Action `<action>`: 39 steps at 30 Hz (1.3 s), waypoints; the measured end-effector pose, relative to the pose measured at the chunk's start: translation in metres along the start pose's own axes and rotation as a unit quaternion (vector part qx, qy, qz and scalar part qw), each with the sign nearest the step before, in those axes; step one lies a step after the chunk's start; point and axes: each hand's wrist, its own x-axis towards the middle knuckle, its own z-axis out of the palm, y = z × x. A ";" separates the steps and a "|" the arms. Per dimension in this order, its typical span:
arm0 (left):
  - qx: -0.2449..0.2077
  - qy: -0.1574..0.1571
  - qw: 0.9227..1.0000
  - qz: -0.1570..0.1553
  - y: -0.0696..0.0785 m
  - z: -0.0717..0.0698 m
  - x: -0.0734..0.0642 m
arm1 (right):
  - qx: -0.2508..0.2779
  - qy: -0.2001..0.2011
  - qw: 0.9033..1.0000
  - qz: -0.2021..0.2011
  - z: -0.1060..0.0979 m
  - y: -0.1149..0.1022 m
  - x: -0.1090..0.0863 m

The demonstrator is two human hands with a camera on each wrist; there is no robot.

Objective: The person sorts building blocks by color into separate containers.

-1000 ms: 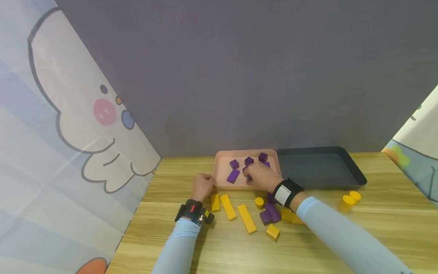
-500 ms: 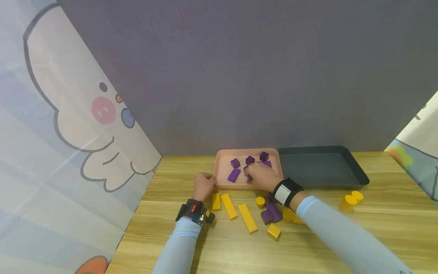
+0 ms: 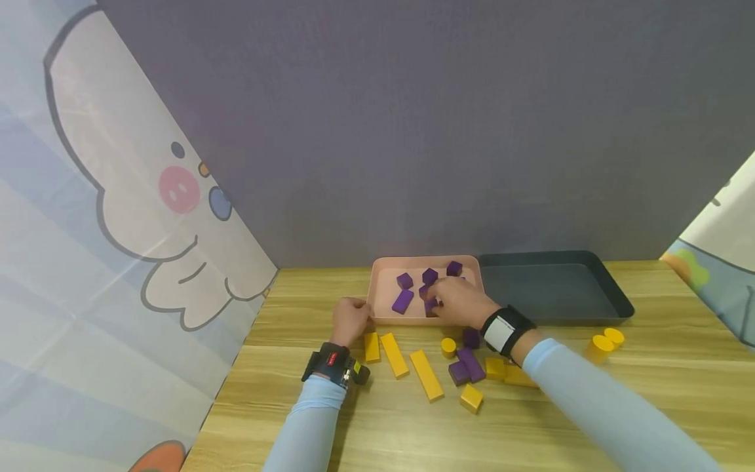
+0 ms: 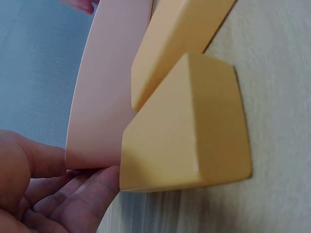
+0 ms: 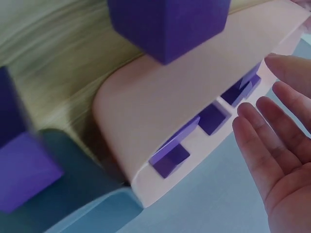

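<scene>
Pink tray (image 3: 382,282) at the heart of the action, standing at the far side of the wooden table (image 3: 425,436), with the broad grey wall (image 3: 413,131) filling twelve o'clock behind it. Right against it at three o'clock lies the dark tray (image 3: 539,292).

And here come the hands: at the pink tray's eight o'clock, the left hand (image 3: 349,321) pinches the near corner between thumb and curled fingers. Over at four o'clock, the right hand (image 3: 460,301) reaches in above the tray, fingers loosely extended and side by side; whether a fingertip touches a block, one cannot tell.

Out on the wood, one long yellow block (image 3: 394,356) points away at seven o'clock, another (image 3: 426,375) at six. A shorter yellow block (image 3: 371,347) sits just beside the left hand.

Inside the pink tray, a purple oblong (image 3: 403,302) lies tilted at eight o'clock, several purple cubes (image 3: 430,276) scattered around it, some partly hidden by the right hand. Two yellow cylinders (image 3: 600,349) stand together off the dark tray's five o'clock, and a smaller yellow cylinder (image 3: 448,347) waits near the pink tray's five.
</scene>
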 end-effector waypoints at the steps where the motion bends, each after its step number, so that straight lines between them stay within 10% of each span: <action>1: -0.002 -0.001 1.000 0.000 0.000 0.000 0.000 | 0.002 0.005 1.000 0.004 -0.001 0.002 -0.002; 15: -0.017 -0.018 0.999 -0.025 0.002 -0.002 -0.002 | 0.032 -0.002 0.997 0.075 -0.035 0.033 -0.057; 27: -0.019 -0.020 0.999 -0.015 -0.001 -0.004 -0.002 | 0.002 -0.016 0.998 0.066 -0.029 0.044 -0.128; 39: -0.018 -0.017 0.999 -0.036 0.000 -0.003 -0.003 | 0.007 -0.069 0.997 0.038 -0.021 0.034 -0.156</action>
